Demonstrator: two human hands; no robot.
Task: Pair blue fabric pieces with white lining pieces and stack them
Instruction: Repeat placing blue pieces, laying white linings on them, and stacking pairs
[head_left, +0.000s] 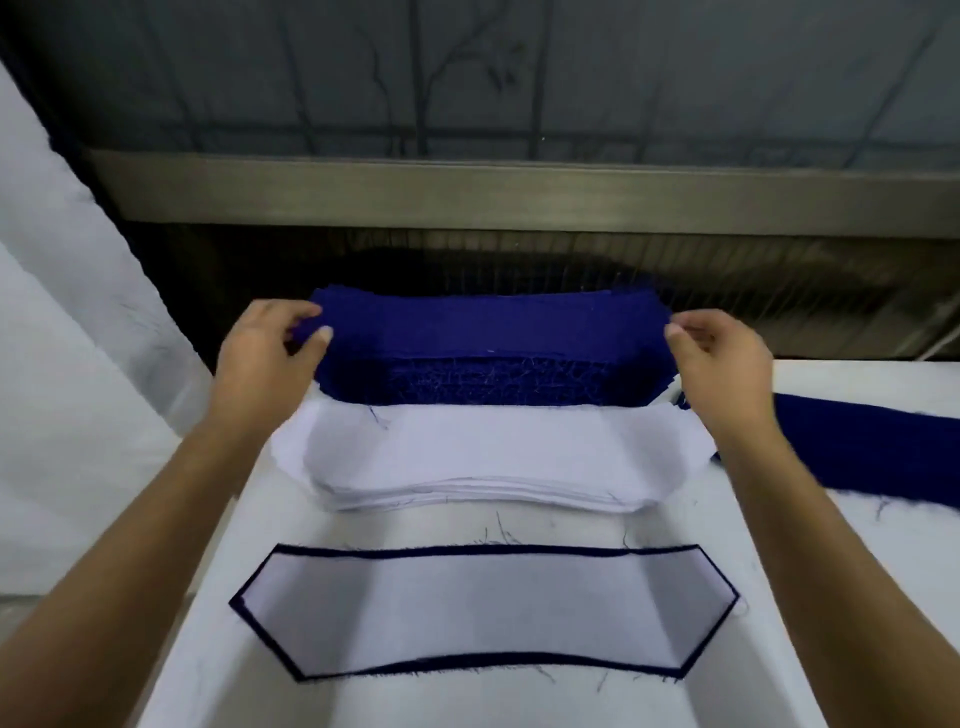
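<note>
The left end of the top blue fabric piece (488, 325) is pinched between the thumb and curled fingers of the left hand (267, 345). Its right end is pinched in the same way by the right hand (724, 358), so that the piece is held stretched between the two hands. It is held across the top of the blue stack (483, 382); whether it is lifted quite clear of the pieces below cannot be told. The blue stack is set at the far edge of the white table (779, 597), and frayed threads are shown along its near face. Just in front of it, touching its near edge, the white lining stack (488, 457) is found, with its rounded ends spread a little wider than the blue pieces. Nearer the person, apart from that stack, a finished pair (483, 613) is laid flat: a white lining piece is placed on a blue piece of the same six-sided shape, so that only a narrow blue border is seen all round it. Loose threads are scattered on the table near it. To the right, partly hidden by the right forearm, a blue strip (878, 452) is laid on the table and is cut off by the frame. At the left, white cloth (78, 364) is draped beside the table. Beyond the blue stack, a metal rail (519, 192) is run across the view.
</note>
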